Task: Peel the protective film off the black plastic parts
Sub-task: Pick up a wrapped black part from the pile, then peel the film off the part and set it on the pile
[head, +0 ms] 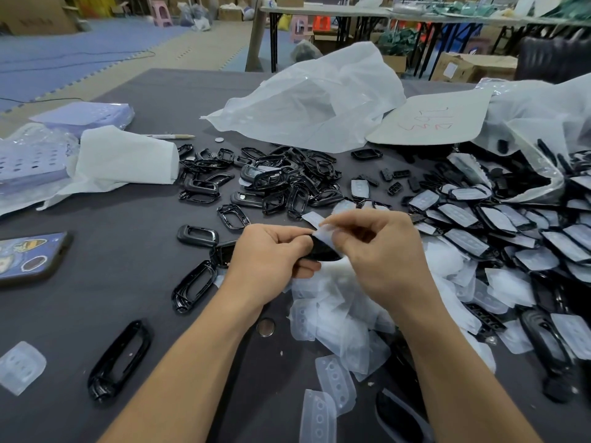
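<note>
Head view, left hand (pixel 271 254) gripping black part (pixel 321 249), right hand (pixel 380 251) pinching film (pixel 323 233)

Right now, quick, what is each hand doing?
Left hand: closed, gripping a black plastic part.
Right hand: closed, pinching the protective film on that part.

Glossy black plastic oval frames (pixel 289 183) lie on the matt dark grey table (pixel 121 251); peeled translucent, milky plastic films (pixel 335 318) look smooth.
</note>
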Demonstrator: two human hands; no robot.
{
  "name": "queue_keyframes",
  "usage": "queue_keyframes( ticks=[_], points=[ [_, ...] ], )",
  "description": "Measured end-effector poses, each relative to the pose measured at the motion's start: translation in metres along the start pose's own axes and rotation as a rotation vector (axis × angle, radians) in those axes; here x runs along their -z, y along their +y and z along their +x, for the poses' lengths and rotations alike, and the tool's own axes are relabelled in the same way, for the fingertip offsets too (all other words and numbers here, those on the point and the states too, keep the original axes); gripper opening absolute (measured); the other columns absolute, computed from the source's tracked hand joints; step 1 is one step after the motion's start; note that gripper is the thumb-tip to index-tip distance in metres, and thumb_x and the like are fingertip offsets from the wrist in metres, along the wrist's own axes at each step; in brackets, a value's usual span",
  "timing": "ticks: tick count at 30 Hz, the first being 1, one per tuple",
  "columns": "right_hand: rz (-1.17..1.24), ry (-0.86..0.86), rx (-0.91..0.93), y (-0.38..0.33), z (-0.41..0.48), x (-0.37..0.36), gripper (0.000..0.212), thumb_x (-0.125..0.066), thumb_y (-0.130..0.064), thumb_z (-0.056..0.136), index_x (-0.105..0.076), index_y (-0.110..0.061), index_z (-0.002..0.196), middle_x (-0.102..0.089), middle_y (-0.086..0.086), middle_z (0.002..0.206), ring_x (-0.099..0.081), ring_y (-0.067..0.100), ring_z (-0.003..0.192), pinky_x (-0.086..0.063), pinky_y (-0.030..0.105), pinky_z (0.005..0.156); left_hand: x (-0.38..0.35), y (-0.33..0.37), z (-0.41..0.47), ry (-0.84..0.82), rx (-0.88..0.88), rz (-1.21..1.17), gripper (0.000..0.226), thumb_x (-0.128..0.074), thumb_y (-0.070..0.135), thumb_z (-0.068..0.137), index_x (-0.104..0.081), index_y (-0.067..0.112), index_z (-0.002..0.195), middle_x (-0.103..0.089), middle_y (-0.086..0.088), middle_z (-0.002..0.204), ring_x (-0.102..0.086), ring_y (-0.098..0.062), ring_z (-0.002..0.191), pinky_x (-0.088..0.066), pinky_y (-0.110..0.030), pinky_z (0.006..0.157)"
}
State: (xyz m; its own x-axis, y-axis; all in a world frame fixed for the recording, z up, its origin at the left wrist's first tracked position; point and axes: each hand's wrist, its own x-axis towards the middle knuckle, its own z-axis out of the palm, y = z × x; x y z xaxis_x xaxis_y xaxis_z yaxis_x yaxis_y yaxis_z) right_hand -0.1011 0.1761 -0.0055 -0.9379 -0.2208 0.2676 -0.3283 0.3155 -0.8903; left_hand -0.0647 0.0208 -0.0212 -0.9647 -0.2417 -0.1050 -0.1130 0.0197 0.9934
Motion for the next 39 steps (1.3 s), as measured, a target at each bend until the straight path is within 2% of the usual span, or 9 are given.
queue_keyframes(
  ticks=[5, 8, 12, 16, 19, 22, 26, 32, 39],
  points=[
    [-0.075, 0.013, 0.012, 0.0, -0.002, 0.002, 0.018, -0.089, -0.016, 0.075, -0.077, -0.027, 0.068, -0.069, -0.016, 0.061, -0.06, -0.002, 0.054, -0.04, 0.007, 0.051, 0.008, 0.002, 0.001, -0.153, 0.092, -0.086, 0.033, -0.058, 0.002, 0.101, -0.085, 0.019, 0.09, -0.081, -0.012, 0.093, -0.079, -0.026, 0.088, -0.064, -0.027, 0.07],
    [-0.059, 0.019, 0.0, 0.0, 0.0, 0.002, 0.018, -0.086, -0.018, 0.077, -0.079, -0.031, 0.069, -0.07, -0.016, 0.064, -0.053, 0.004, 0.056, -0.041, 0.016, 0.052, 0.011, 0.002, 0.001, -0.234, 0.126, -0.141, 0.036, -0.053, 0.003, 0.104, -0.085, 0.016, 0.095, -0.08, -0.014, 0.1, -0.079, -0.027, 0.094, -0.063, -0.027, 0.07],
    [0.079, -0.025, -0.027, 0.0, 0.002, 0.002, 0.021, -0.08, -0.008, 0.079, -0.081, -0.029, 0.075, -0.075, -0.006, 0.073, -0.061, 0.029, 0.076, -0.051, 0.036, 0.07, 0.013, 0.001, 0.004, -0.238, 0.165, -0.196, 0.033, -0.051, 0.006, 0.106, -0.083, 0.011, 0.099, -0.08, -0.017, 0.102, -0.078, -0.028, 0.097, -0.063, -0.028, 0.068],
    [0.15, -0.082, -0.033, -0.002, 0.003, 0.003, 0.02, -0.078, -0.003, 0.08, -0.081, -0.022, 0.076, -0.076, -0.002, 0.075, -0.066, 0.015, 0.074, -0.055, 0.033, 0.073, 0.013, 0.0, 0.005, -0.225, 0.189, -0.215, 0.028, -0.054, 0.006, 0.104, -0.081, 0.006, 0.099, -0.079, -0.019, 0.1, -0.079, -0.03, 0.093, -0.063, -0.029, 0.069],
    [0.094, -0.087, -0.063, -0.002, 0.0, -0.004, 0.013, -0.085, -0.011, 0.079, -0.081, -0.022, 0.074, -0.076, -0.002, 0.072, -0.072, 0.019, 0.073, -0.06, 0.043, 0.075, 0.012, 0.001, 0.005, -0.229, 0.188, -0.267, 0.025, -0.056, 0.005, 0.102, -0.081, 0.003, 0.099, -0.079, -0.02, 0.099, -0.079, -0.03, 0.091, -0.062, -0.028, 0.067],
    [0.023, 0.021, -0.09, 0.0, -0.003, -0.01, 0.015, -0.086, -0.014, 0.077, -0.079, -0.026, 0.07, -0.075, -0.009, 0.068, -0.073, 0.011, 0.067, -0.06, 0.033, 0.069, 0.01, 0.002, 0.004, -0.233, 0.209, -0.345, 0.031, -0.05, 0.012, 0.106, -0.078, -0.001, 0.105, -0.078, -0.023, 0.102, -0.078, -0.031, 0.093, -0.064, -0.032, 0.071],
    [-0.073, 0.11, -0.079, 0.001, -0.003, -0.01, 0.019, -0.089, -0.019, 0.072, -0.075, -0.029, 0.063, -0.069, -0.016, 0.06, -0.059, -0.003, 0.054, -0.041, 0.009, 0.052, 0.009, 0.004, 0.003, -0.284, 0.263, -0.459, 0.051, -0.033, 0.027, 0.113, -0.075, -0.001, 0.107, -0.077, -0.024, 0.108, -0.077, -0.031, 0.099, -0.065, -0.038, 0.084],
    [-0.113, 0.141, -0.06, 0.001, -0.003, -0.008, 0.022, -0.094, -0.026, 0.069, -0.074, -0.029, 0.061, -0.056, -0.022, 0.053, -0.051, -0.002, 0.051, -0.035, 0.009, 0.046, 0.009, 0.004, 0.003, -0.284, 0.25, -0.463, 0.029, -0.055, 0.003, 0.096, -0.072, -0.006, 0.117, -0.073, -0.031, 0.115, -0.074, -0.03, 0.1, -0.064, -0.037, 0.085],
    [-0.096, 0.119, -0.107, 0.007, 0.001, -0.006, 0.02, -0.093, -0.028, 0.068, -0.075, -0.035, 0.066, -0.055, -0.019, 0.054, -0.046, 0.001, 0.051, -0.036, 0.011, 0.047, 0.007, 0.004, 0.003, -0.278, 0.226, -0.435, 0.039, -0.045, -0.015, 0.091, -0.07, -0.004, 0.119, -0.076, -0.027, 0.109, -0.077, -0.031, 0.1, -0.063, -0.033, 0.083]
  ],
)
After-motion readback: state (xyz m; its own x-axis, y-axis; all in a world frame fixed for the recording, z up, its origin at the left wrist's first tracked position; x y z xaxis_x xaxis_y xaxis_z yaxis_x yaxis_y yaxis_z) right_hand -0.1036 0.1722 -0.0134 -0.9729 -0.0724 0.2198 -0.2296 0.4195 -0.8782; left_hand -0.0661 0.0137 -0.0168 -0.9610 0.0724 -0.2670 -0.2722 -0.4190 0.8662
